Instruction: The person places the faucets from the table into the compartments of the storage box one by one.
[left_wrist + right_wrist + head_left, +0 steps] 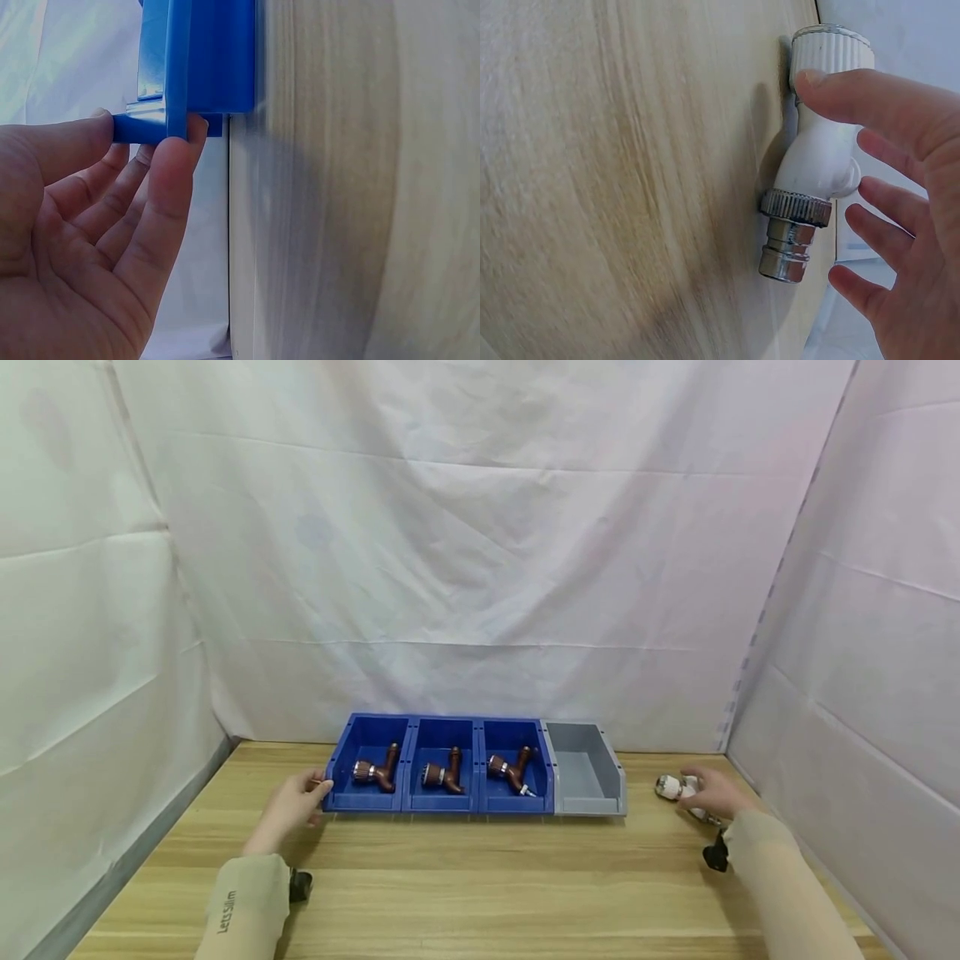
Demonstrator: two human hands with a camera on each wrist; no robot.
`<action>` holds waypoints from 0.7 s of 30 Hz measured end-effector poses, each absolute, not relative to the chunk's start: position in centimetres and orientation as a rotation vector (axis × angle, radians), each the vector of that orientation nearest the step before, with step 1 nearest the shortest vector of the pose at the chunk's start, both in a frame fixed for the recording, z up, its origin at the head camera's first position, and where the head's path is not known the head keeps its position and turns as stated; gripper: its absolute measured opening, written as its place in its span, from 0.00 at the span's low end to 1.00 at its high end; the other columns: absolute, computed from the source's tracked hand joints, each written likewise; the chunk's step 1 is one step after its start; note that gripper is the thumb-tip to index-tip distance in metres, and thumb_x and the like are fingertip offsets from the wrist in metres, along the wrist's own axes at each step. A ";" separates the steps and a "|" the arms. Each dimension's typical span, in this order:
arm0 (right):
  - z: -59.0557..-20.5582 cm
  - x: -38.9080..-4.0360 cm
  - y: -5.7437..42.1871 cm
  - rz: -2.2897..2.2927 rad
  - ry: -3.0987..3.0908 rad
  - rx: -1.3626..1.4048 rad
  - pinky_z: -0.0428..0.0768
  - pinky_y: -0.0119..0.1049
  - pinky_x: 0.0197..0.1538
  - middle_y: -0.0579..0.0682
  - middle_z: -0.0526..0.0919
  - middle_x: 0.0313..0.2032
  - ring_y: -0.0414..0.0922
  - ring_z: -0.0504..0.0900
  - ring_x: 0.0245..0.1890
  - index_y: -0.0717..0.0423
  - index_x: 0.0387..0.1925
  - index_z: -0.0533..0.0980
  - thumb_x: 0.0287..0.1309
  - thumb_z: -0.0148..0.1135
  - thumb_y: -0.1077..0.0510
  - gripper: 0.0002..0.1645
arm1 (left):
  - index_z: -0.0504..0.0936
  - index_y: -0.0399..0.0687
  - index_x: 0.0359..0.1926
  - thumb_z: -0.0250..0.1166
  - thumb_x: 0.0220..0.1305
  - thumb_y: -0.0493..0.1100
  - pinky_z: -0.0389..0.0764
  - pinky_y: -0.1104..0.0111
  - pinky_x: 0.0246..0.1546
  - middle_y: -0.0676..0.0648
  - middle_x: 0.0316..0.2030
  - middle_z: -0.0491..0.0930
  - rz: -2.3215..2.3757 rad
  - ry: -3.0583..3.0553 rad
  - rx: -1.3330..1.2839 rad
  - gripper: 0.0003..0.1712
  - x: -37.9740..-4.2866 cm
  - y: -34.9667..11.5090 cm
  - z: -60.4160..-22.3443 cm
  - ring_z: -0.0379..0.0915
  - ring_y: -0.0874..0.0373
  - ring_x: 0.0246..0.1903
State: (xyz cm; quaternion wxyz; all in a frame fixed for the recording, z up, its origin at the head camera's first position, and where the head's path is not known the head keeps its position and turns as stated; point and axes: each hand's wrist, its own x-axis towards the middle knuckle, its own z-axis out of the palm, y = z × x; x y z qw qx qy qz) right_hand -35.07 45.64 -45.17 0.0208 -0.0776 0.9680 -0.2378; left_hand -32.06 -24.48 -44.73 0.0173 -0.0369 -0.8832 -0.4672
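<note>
At the left end of the bin row, my left hand (291,803) pinches the front side edge of the outermost blue bin (176,60) between thumb and fingers. A white tap (817,157) with a ribbed knob and a metal hose connector (786,251) lies on the table at the right. My right hand (718,793) has it between thumb and fingers, the thumb across the knob and the fingertips right at the tap's other side. Brown taps lie in the three blue bins, one each: left (384,770), middle (447,774) and right (513,768); the right one has a pale connector.
A grey bin (588,808) adjoins the blue bins on their right. The row stands near the back of the wooden table (465,885). White curtains (480,568) hang behind and along both sides. Each wrist carries a black camera, such as the left one (300,886).
</note>
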 end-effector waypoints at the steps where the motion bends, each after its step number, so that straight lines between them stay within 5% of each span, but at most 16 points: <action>1: -45.2 -35.1 45.7 -0.734 3.006 -0.235 0.72 0.64 0.49 0.76 0.68 0.58 0.72 0.71 0.52 0.76 0.61 0.65 0.45 0.75 0.53 0.47 | 0.70 0.25 0.55 0.53 0.73 0.39 0.81 0.61 0.24 0.30 0.43 0.77 -1.453 -2.741 -0.121 0.19 -32.1 -24.5 -44.7 0.78 0.51 0.27; 21: -45.5 -35.5 45.9 -0.693 3.045 -0.222 0.69 0.65 0.53 0.79 0.63 0.60 0.75 0.67 0.55 0.75 0.49 0.76 0.51 0.71 0.57 0.29 | 0.70 0.26 0.56 0.54 0.73 0.41 0.81 0.60 0.25 0.30 0.44 0.77 -1.452 -2.753 -0.096 0.20 -32.2 -24.6 -44.8 0.78 0.50 0.27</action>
